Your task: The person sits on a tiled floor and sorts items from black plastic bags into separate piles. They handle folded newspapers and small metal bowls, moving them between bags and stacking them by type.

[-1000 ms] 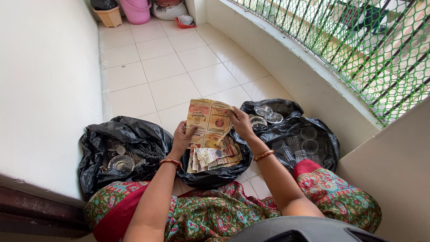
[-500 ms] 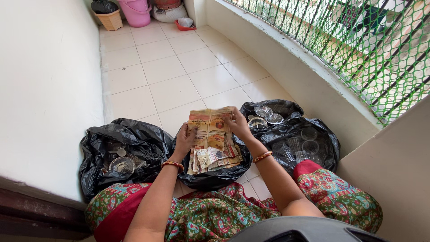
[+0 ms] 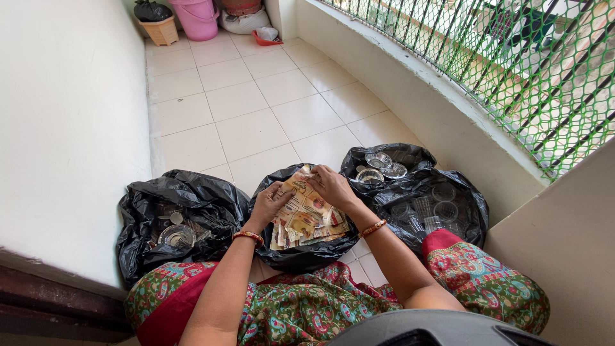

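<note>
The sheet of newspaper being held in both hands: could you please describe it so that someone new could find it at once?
Three black bags sit on the tiled floor before the seated person. In the middle bag lies a pile of paper pieces. The sheet of newspaper is the topmost one, pinched between the left hand and right hand, while the others lie flat.

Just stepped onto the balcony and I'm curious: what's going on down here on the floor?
A person sits on the tiled floor with three black plastic bags opened out in front. Both hands, left hand and right hand, grip a sheet of newspaper on the paper stack on the middle bag. The left bag and right bag hold glassware.
</note>
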